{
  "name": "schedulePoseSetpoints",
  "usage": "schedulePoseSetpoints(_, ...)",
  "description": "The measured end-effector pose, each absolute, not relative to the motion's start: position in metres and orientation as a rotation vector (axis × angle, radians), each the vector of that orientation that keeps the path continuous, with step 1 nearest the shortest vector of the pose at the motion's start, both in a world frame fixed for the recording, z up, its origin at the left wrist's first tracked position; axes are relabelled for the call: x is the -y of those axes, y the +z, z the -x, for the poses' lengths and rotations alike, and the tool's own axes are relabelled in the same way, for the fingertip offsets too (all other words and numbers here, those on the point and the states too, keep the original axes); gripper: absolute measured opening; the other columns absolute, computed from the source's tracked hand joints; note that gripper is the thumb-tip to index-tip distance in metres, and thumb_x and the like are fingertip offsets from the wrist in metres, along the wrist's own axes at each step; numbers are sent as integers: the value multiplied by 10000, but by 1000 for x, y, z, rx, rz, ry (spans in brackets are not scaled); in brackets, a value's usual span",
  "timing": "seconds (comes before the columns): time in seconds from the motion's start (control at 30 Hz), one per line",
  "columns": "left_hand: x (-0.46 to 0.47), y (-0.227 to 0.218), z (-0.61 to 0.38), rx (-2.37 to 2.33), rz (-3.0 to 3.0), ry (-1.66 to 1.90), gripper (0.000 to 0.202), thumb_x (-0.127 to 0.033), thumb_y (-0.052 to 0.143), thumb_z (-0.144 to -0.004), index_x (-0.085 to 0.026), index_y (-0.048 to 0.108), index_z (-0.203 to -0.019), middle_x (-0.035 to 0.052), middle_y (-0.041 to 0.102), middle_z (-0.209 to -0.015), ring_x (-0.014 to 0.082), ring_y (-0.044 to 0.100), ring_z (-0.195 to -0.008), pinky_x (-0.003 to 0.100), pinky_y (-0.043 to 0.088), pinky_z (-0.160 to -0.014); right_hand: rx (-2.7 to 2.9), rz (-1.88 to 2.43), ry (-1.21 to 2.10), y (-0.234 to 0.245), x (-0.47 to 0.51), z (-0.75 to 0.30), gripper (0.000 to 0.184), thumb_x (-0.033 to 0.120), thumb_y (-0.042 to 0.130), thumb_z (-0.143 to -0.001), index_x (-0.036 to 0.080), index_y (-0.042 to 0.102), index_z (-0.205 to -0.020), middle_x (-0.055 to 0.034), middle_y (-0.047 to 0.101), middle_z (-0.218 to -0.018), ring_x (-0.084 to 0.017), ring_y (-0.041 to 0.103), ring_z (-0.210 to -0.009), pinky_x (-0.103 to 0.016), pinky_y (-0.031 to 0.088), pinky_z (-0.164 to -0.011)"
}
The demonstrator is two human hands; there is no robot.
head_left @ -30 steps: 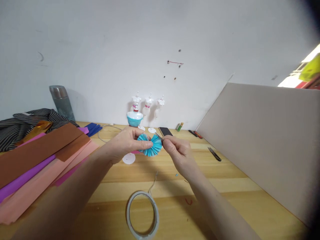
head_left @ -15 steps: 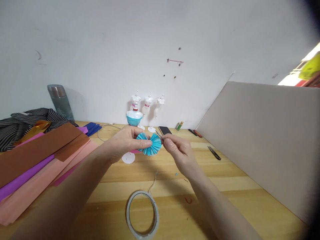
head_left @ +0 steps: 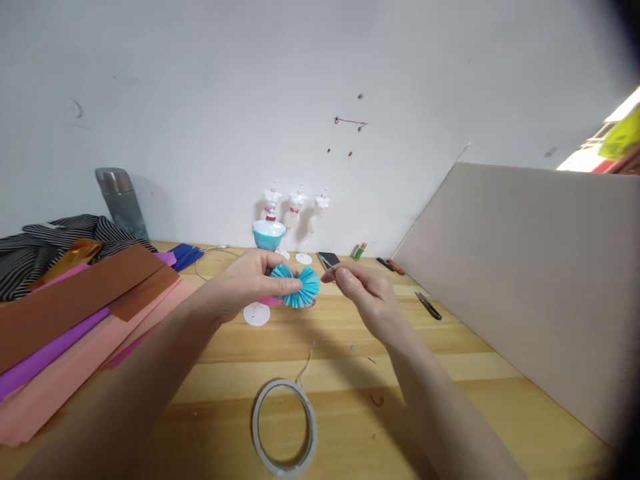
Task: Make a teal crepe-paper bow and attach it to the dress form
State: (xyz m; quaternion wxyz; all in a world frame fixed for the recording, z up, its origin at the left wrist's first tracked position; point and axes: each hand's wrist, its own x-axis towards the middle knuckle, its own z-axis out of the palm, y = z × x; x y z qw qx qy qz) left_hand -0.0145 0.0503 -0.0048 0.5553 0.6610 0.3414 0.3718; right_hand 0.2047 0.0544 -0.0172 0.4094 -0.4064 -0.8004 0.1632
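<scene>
My left hand (head_left: 263,275) pinches a pleated turquoise paper fan (head_left: 304,288) between thumb and fingers, its folds spread into a rounded shape. To its right, my right hand (head_left: 363,287) is closed on a slim, pointed metal tool that looks like tweezers (head_left: 328,264). Its tip points up and left, apart from the paper. Below my left hand, a white round disc (head_left: 257,315) and a bit of pink (head_left: 271,301) show; the hand hides how they connect. Just behind stands a turquoise and white rounded object (head_left: 269,235) with a red top.
Small white dress forms (head_left: 296,205) stand against the wall. A tape roll (head_left: 257,427) lies in front, with scraps nearby. Coloured paper sheets (head_left: 65,307) and a bottle (head_left: 123,200) are left. Black-handled snips (head_left: 429,306) lie beside the pale board (head_left: 520,267) at right.
My right hand has drawn the pointed tool a little to the right, away from the turquoise paper. My left hand has shifted slightly left with the paper still pinched.
</scene>
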Motion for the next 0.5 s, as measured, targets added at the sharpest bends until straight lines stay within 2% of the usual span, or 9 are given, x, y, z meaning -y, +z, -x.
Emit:
schedulePoseSetpoints(0.13, -53, -6, 18, -931, -1581, 889, 189, -303, 733, -701, -154, 668, -799, -5, 596, -732, 115, 549, -680, 237, 440, -616, 2421, 1472, 306, -17, -72, -220, 500, 489, 361, -930, 160, 613, -651, -31, 546, -586, -144, 452, -540, -270, 289, -514)
schedulePoseSetpoints(0.23, -54, -6, 19, -950, -1628, 886, 187, -303, 733, -690, -151, 645, -754, -6, 582, -731, 114, 531, -676, 237, 424, -610, 2726, 1724, 260, -33, -91, -224, 449, 418, 409, -918, 152, 627, -629, -53, 571, -604, -140, 451, -544, -276, 267, -512)
schedulePoseSetpoints(0.3, -53, -5, 19, -939, -1643, 877, 197, -308, 734, -684, -149, 634, -742, -3, 582, -743, 115, 528, -682, 241, 419, -613, 2799, 1757, 312, -48, -104, -224, 320, 357, 534, -843, 145, 654, -636, -55, 586, -605, -142, 461, -542, -274, 259, -505)
schedulePoseSetpoints(0.37, -52, -4, 19, -936, -1649, 872, 205, -309, 735, -680, -146, 623, -731, -2, 579, -747, 115, 524, -687, 243, 416, -618, 2872, 1736, 421, -62, -114, -223, 248, 362, 612, -776, 151, 682, -665, -39, 600, -608, -136, 470, -535, -259, 265, -494)
schedulePoseSetpoints(0.5, -50, -1, 19, -914, -1678, 846, 181, -297, 710, -700, -141, 620, -716, -8, 566, -724, 106, 503, -672, 240, 400, -613, 2957, 1675, 629, -78, -125, -223, 181, 339, 654, -724, 172, 719, -702, -2, 604, -598, -127, 490, -549, -232, 302, -498)
